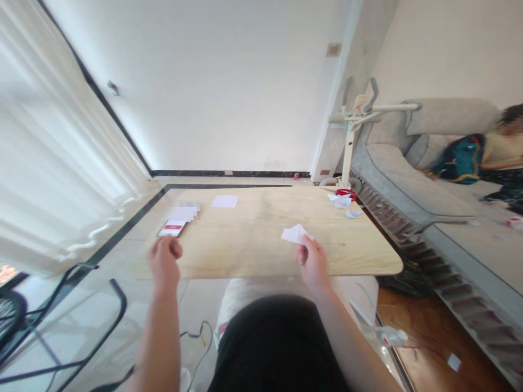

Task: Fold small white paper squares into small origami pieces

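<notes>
Between the thumb and fingers of my right hand point(312, 258) is a piece of folded white paper point(295, 233), held just above the right half of the wooden table point(245, 245). It has a pointed peak at the top. My left hand point(164, 255) is curled closed at the table's left front, with nothing visible in it. Just beyond its knuckles lies a phone point(173, 227) with a lit screen; whether the hand touches it I cannot tell. White sheets point(224, 201) lie flat near the far edge. Several folded paper pieces point(342, 202) sit at the far right, beside red-handled scissors point(346, 193).
A grey sofa point(392, 158) runs along the right, with another person point(504, 147) on it. Behind the table's right corner stands a white metal frame point(349, 141). Dark metal tubing point(81, 326) is at the lower left. A bottle point(391, 335) lies at the lower right.
</notes>
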### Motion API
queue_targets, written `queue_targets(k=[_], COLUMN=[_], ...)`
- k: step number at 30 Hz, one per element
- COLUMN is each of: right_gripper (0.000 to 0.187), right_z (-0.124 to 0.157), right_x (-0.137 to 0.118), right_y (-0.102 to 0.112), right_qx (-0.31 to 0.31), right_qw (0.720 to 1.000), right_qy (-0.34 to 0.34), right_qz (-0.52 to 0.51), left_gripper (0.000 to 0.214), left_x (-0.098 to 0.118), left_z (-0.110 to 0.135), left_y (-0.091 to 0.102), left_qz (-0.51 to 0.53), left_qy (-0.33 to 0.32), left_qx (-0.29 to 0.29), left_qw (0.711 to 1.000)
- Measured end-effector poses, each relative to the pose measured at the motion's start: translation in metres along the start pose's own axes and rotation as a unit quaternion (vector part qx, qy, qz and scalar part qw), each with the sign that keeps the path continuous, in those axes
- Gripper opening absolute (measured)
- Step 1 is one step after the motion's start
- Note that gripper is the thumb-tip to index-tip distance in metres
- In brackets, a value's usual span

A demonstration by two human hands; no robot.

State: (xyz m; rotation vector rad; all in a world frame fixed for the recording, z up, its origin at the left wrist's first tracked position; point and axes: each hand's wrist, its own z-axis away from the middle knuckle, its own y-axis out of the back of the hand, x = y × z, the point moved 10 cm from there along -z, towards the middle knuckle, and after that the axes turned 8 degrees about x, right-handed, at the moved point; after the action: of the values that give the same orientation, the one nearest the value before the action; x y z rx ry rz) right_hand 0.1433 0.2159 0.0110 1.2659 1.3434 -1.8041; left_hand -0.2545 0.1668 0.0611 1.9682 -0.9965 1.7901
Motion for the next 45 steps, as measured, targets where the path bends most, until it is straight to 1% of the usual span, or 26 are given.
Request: queue_targets(k=[3, 4, 5, 7, 8, 9, 13, 16, 18, 20, 22, 23, 24, 25, 27, 28, 30, 32, 34, 37, 39, 40, 41, 42, 44, 45], right_gripper=[0.038, 0.038, 0.037, 0.037, 0.038, 0.038, 0.041, 0.041, 0.041, 0.041, 0.040, 0.040, 0.039, 0.039, 0.038, 0.038, 0.039, 0.041, 0.042, 0.042, 0.041, 0.041, 0.041, 0.042, 0.046, 0.045], right_z=[0.005, 0.007, 0.009, 0.014, 0.016, 0.017, 0.022, 0.023, 0.024, 0.024, 0.022, 0.020, 0.018, 0.017, 0.016, 0.016, 0.018, 0.021, 0.022, 0.023, 0.027, 0.032, 0.039, 0.050, 0.084, 0.101], right_x=[0.004, 0.005, 0.007, 0.010, 0.012, 0.014, 0.021, 0.023, 0.023, 0.022, 0.020, 0.019, 0.017, 0.014, 0.012, 0.012, 0.014, 0.016, 0.017, 0.016, 0.013, 0.012, 0.013, 0.016, 0.020, 0.016], right_y=[-0.006, -0.007, -0.008, -0.009, -0.009, -0.010, -0.016, -0.020, -0.020, -0.018, -0.013, -0.010, -0.007, -0.004, -0.001, -0.001, -0.006, -0.012, -0.016, -0.019, -0.023, -0.028, -0.034, -0.044, -0.068, -0.077], right_qx=[-0.014, -0.016, -0.017, -0.022, -0.027, -0.033, -0.063, -0.077, -0.078, -0.071, -0.054, -0.042, -0.028, -0.014, 0.002, 0.000, -0.019, -0.048, -0.067, -0.073, -0.081, -0.097, -0.124, -0.168, -0.290, -0.346], right_qw=[1.000, 1.000, 1.000, 0.999, 0.999, 0.999, 0.997, 0.996, 0.996, 0.996, 0.997, 0.997, 0.998, 0.999, 0.999, 0.999, 0.999, 0.998, 0.997, 0.997, 0.996, 0.993, 0.988, 0.975, 0.922, 0.896], right_qy=[-0.014, -0.019, -0.024, -0.032, -0.035, -0.038, -0.030, -0.027, -0.028, -0.034, -0.043, -0.045, -0.044, -0.041, -0.035, -0.035, -0.042, -0.041, -0.034, -0.031, -0.041, -0.057, -0.088, -0.137, -0.245, -0.265], right_qz=[-0.010, -0.010, -0.007, 0.005, 0.012, 0.019, 0.041, 0.043, 0.043, 0.043, 0.040, 0.036, 0.030, 0.024, 0.013, 0.011, 0.011, 0.013, 0.013, 0.010, -0.005, -0.019, -0.037, -0.056, -0.077, -0.082], left_gripper=[0.026, 0.028, 0.028, 0.029, 0.031, 0.033, 0.037, 0.035, 0.033, 0.032, 0.032, 0.032, 0.031, 0.031, 0.029, 0.027, 0.025, 0.024, 0.023, 0.025, 0.028, 0.030, 0.031, 0.033, 0.035, 0.036], left_x=[-0.006, -0.015, -0.022, -0.035, -0.041, -0.045, -0.051, -0.052, -0.050, -0.043, -0.031, -0.024, -0.019, -0.013, 0.003, 0.009, 0.018, 0.023, 0.026, 0.027, 0.028, 0.029, 0.030, 0.031, 0.032, 0.031], left_z=[0.046, 0.065, 0.083, 0.113, 0.125, 0.134, 0.160, 0.171, 0.174, 0.169, 0.159, 0.153, 0.150, 0.147, 0.135, 0.130, 0.124, 0.121, 0.121, 0.126, 0.130, 0.131, 0.130, 0.128, 0.122, 0.120], left_y=[-0.061, -0.088, -0.109, -0.137, -0.145, -0.149, -0.154, -0.155, -0.155, -0.154, -0.149, -0.147, -0.147, -0.148, -0.145, -0.144, -0.145, -0.147, -0.148, -0.149, -0.149, -0.148, -0.145, -0.141, -0.130, -0.125], left_qz=[-0.030, -0.046, -0.047, -0.040, -0.037, -0.029, 0.003, 0.015, 0.014, 0.030, 0.115, 0.189, 0.273, 0.351, 0.482, 0.522, 0.565, 0.583, 0.587, 0.576, 0.560, 0.552, 0.543, 0.538, 0.528, 0.519], left_qy=[0.017, 0.041, 0.064, 0.103, 0.127, 0.143, 0.162, 0.177, 0.177, 0.167, 0.184, 0.210, 0.257, 0.304, 0.337, 0.346, 0.355, 0.355, 0.349, 0.343, 0.345, 0.343, 0.339, 0.328, 0.300, 0.286], left_qx=[-0.086, -0.161, -0.216, -0.283, -0.300, -0.302, -0.320, -0.327, -0.323, -0.308, -0.273, -0.250, -0.234, -0.220, -0.160, -0.140, -0.116, -0.113, -0.119, -0.132, -0.148, -0.157, -0.164, -0.167, -0.169, -0.172], left_qw=[0.996, 0.985, 0.973, 0.953, 0.945, 0.942, 0.933, 0.928, 0.930, 0.936, 0.937, 0.926, 0.897, 0.858, 0.793, 0.767, 0.736, 0.722, 0.721, 0.730, 0.739, 0.744, 0.751, 0.758, 0.777, 0.787])
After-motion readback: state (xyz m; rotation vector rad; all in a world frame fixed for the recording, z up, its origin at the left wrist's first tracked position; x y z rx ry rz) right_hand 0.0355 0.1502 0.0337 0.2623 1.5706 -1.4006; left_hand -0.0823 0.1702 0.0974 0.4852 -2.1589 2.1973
